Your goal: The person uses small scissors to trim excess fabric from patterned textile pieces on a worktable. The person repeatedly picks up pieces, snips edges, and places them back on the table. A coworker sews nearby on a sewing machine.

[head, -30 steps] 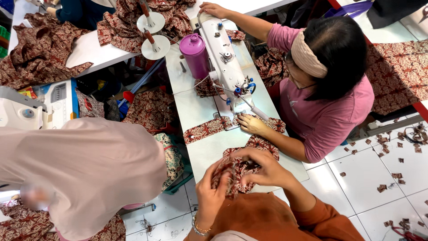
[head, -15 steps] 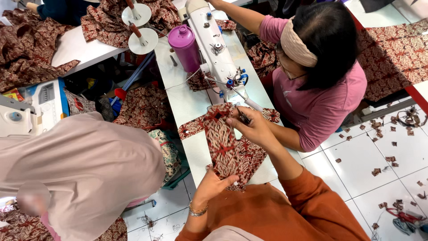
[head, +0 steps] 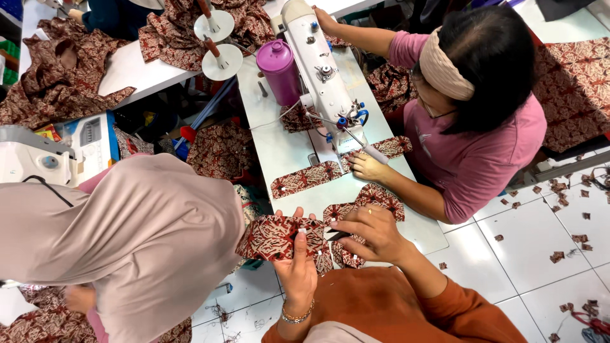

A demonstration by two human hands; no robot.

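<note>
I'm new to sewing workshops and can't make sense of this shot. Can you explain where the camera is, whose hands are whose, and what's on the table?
The one view comes from a camera on a person's head, looking down. That person, in orange sleeves, has the left hand, with a bracelet, and the right hand both gripping a red-brown patterned fabric piece at the edge of a white table. On the table stand a white sewing machine and a purple container, with a patterned fabric strip lying flat. A co-worker in pink sits at the machine, one hand by the needle. Another person in a beige head covering sits left.
</note>
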